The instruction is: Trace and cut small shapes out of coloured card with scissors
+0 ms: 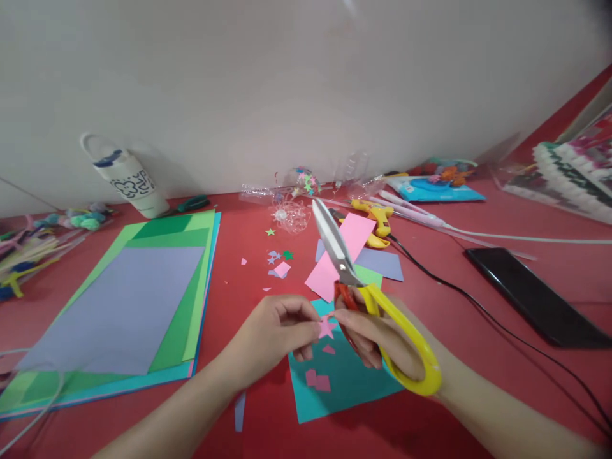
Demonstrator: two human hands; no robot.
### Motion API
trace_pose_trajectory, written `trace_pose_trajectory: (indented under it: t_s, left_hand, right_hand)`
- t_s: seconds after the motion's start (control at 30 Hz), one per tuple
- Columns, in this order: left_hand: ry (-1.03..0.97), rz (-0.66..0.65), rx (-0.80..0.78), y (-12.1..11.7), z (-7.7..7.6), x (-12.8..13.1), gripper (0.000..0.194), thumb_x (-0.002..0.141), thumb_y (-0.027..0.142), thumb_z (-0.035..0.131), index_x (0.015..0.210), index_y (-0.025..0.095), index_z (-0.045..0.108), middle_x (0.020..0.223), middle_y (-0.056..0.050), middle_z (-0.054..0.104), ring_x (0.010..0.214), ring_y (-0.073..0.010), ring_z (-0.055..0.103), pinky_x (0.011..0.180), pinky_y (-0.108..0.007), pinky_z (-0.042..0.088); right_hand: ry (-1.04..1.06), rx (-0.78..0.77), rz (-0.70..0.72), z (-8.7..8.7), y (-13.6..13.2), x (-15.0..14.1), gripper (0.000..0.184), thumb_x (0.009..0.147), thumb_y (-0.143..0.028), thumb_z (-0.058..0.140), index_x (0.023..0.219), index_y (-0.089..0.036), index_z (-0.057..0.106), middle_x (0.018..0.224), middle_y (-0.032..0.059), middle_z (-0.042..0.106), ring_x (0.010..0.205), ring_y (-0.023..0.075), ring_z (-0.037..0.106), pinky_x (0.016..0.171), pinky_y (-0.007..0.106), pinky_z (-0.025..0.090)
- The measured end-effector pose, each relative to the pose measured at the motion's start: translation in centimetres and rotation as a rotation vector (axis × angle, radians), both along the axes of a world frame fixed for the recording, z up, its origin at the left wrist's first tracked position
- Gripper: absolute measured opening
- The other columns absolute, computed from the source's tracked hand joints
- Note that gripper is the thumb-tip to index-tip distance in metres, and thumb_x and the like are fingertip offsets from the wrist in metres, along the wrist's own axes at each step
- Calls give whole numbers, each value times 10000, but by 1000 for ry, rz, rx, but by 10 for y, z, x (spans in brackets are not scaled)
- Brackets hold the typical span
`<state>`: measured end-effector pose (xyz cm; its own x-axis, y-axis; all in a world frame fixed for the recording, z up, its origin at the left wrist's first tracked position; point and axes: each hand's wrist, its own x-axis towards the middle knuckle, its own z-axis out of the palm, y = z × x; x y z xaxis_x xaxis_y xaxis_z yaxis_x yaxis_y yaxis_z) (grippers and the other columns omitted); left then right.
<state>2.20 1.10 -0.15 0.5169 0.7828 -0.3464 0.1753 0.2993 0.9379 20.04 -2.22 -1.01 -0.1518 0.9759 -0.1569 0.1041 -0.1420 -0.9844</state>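
My left hand (282, 328) pinches a small pink paper star (327, 327) by its left side. A pair of scissors (345, 258) with yellow and red handles is held in my right hand (375, 335), blades closed and pointing up and away. The thumb and finger of that hand also reach the star's upper right edge, where a thin pink bit shows. Beneath both hands lies a teal paper sheet (344, 389) with several pink scraps (318, 380) on it. Behind the scissors, a pink paper strip (351, 239) overlaps purple and green pieces.
Stacked coloured paper (119, 306) lies at the left, below a white tumbler (131, 185). Small cut stars (287, 255) and scraps are scattered mid-table. A yellow glue gun (377, 213) with a black cord stands behind. A black phone (535, 293) lies at the right.
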Motion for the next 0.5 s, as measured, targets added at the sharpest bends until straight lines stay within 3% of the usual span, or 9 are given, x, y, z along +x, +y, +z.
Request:
trace_pose_trajectory:
  t_s: [0.1,0.23,0.33,0.5]
  left_hand:
    - [-29,-10,-31,-6,2,4,102,713,186,622,622,164,581,491,55,542,450,-68,523,479,-180,429]
    - [-163,8,-128,-6,3,3,122,721,234,610,640,144,619,559,11,611,451,-91,569,463,-194,457]
    - [-258,0,-259,-5,-2,2,201,752,280,564,658,123,649,613,-41,655,466,-121,607,446,-206,476]
    - [-324,-148,-552,-8,-7,4,330,767,367,541,738,75,692,645,-83,658,463,-124,615,420,-195,485]
  right_hand:
    - [-43,-85,103,4,-3,-3,280,773,-331,495,521,-248,406,306,-85,381,304,104,381,423,269,413]
    - [24,-58,116,-2,-6,-1,277,819,-311,468,557,-232,424,324,-85,405,310,97,392,438,261,436]
    - [67,-26,100,-9,-6,1,310,846,-306,459,551,-221,422,337,-84,390,313,86,382,448,251,445]
    - [14,5,56,-9,-8,0,178,841,-317,484,694,-218,471,419,-84,445,353,92,417,389,217,393]
